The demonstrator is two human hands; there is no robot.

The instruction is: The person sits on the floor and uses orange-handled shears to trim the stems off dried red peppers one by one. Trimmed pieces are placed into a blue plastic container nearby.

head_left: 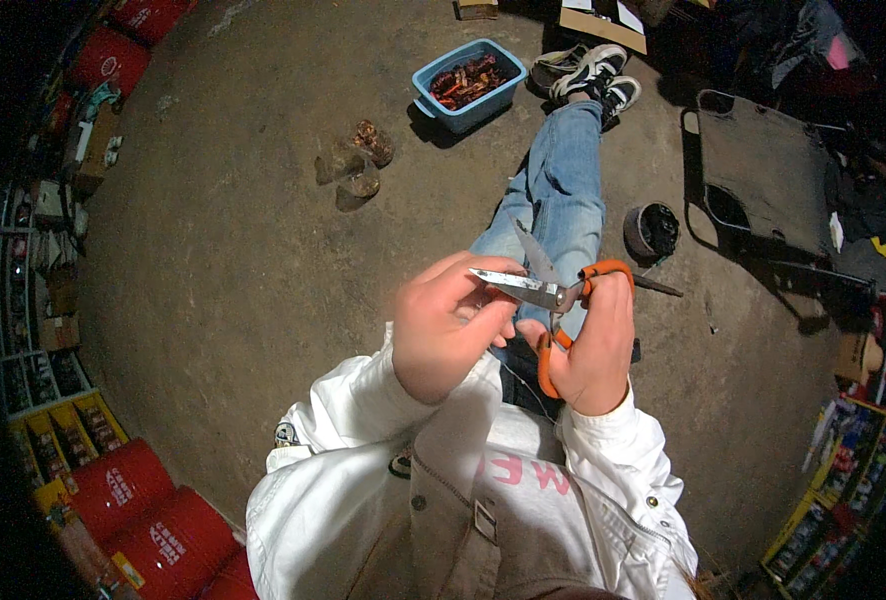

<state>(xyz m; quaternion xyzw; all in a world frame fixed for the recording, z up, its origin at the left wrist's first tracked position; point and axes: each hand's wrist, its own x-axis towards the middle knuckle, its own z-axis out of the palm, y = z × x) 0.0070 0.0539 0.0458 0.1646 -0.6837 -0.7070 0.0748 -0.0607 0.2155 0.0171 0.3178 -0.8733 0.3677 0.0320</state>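
My right hand (598, 350) grips the orange handles of scissors (563, 298), whose blades stand apart over my legs. My left hand (448, 320) is raised beside them, its thumb and fingers curled at the lower blade; what they hold is too small to make out. A thin wire or thread (523, 385) dangles below the hands, its upper end hidden.
My jeans-clad legs (563, 170) stretch forward. Ahead are a blue tub (428, 100) of reddish pieces and clear bags (335, 180) on the floor (213, 250). A dark bucket (638, 240) and folded cot (753, 180) stand right; red drums (163, 540) and parts bins line the sides.
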